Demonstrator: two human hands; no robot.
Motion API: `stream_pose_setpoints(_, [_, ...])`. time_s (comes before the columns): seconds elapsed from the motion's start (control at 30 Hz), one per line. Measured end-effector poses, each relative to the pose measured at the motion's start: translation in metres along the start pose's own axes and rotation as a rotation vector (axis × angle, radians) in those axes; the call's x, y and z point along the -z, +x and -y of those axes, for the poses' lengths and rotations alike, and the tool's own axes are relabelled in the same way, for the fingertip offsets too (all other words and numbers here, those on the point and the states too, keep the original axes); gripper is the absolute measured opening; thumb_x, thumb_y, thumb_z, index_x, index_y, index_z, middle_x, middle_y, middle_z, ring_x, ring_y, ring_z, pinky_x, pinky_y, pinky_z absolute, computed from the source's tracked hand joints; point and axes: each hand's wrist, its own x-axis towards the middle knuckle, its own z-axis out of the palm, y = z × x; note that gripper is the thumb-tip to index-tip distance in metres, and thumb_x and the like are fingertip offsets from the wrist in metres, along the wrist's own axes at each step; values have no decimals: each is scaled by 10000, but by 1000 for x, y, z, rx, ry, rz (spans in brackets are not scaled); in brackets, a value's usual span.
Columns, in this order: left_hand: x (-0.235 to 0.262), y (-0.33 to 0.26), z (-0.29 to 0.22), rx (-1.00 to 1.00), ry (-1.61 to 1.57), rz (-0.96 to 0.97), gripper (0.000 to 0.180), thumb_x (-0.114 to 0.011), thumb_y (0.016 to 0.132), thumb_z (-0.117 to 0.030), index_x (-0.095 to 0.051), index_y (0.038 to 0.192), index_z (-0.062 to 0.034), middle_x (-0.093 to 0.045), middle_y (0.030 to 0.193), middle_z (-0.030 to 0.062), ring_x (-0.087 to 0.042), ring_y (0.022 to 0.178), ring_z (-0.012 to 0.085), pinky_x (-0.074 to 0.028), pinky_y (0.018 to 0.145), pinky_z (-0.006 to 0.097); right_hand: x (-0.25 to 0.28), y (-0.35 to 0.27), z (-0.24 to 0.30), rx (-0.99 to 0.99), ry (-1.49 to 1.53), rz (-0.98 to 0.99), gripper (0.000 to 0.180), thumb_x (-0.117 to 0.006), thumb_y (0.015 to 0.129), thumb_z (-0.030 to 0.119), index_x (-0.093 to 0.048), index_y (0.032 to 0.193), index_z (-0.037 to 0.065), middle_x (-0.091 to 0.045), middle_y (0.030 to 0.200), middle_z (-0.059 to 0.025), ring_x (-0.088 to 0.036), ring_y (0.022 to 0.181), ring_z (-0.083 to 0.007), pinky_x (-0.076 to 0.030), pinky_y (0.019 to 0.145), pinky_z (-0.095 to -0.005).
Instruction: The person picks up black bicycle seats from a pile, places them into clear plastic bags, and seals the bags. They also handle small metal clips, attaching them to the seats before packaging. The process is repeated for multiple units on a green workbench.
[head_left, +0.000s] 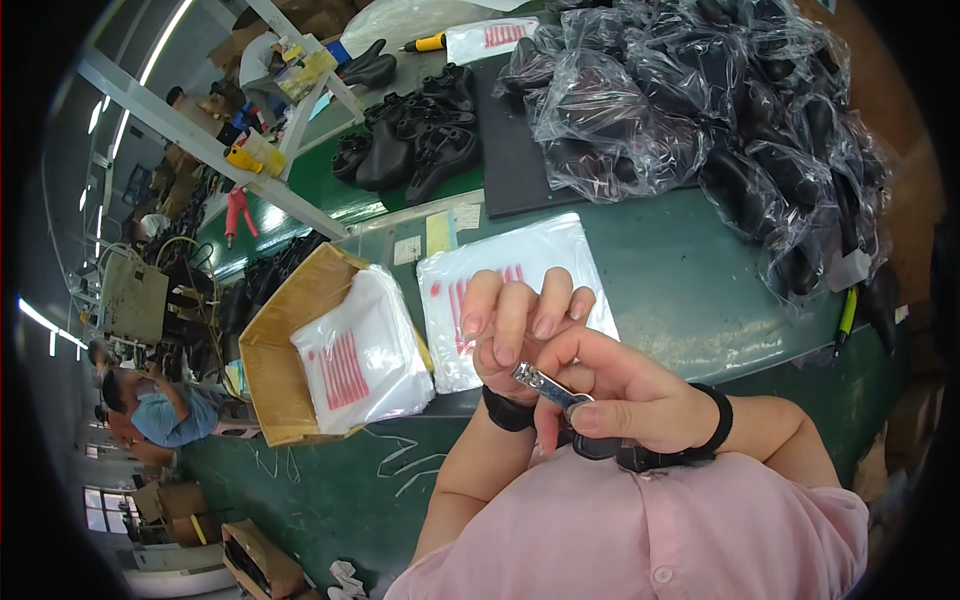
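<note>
My right hand (645, 400) grips a silver nail clipper (548, 384) between thumb and bent fingers, its jaw end pointing toward my left hand. A dark piece (595, 446) hangs below the clipper; what it is I cannot make out. My left hand (515, 320) is raised just beyond the clipper, fingers apart and curled with the nails showing, and nothing held in it. Its thumb is mostly hidden. Whether the jaws touch a nail I cannot tell. Behind the hands lies a stack of clear plastic bags (570, 262) with red print.
A cardboard box (262, 375) with more printed bags (395, 350) stands left. Plastic-wrapped black bicycle saddles (640, 110) are heaped at the back right; bare saddles (385, 155) lie at the back left. A yellow-green pen (846, 318) is at the right edge. Other people (165, 405) are far left.
</note>
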Motion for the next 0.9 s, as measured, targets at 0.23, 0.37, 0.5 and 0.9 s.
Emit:
stream_pose_setpoints(0.23, [-1,-1,-3,14,34,3,179,-684,851,-160,-577,927,-281,-601,760,-118,-461,885,128,-314,895,349,1,-1,-1,14,-23,18,431,-591,924,230,-365,1228,23,-587,965,-135,-571,938,-190,-425,863,-324])
stream_pose_setpoints(0.37, [-1,-1,-5,33,53,-2,178,-689,844,-165,-579,921,-281,-597,753,-111,-459,878,130,-317,891,353,1,-1,-1,4,-23,26,434,-600,919,216,-365,1228,22,-589,967,-135,-576,940,-192,-430,864,-323])
stream_pose_setpoints(0.5, [0,-2,-6,42,55,11,178,-690,843,-161,-581,916,-282,-596,757,-108,-459,874,129,-319,890,354,1,-1,0,-3,-16,27,441,-597,920,227,-365,1234,22,-589,975,-139,-585,935,-199,-434,868,-327])
stream_pose_setpoints(0.9, [4,0,-9,43,93,34,120,-656,879,-202,-580,908,-290,-584,765,-114,-455,873,125,-334,865,341,5,-1,-2,-41,55,-5,462,-603,910,248,-371,1243,27,-589,986,-143,-592,929,-216,-434,856,-342])
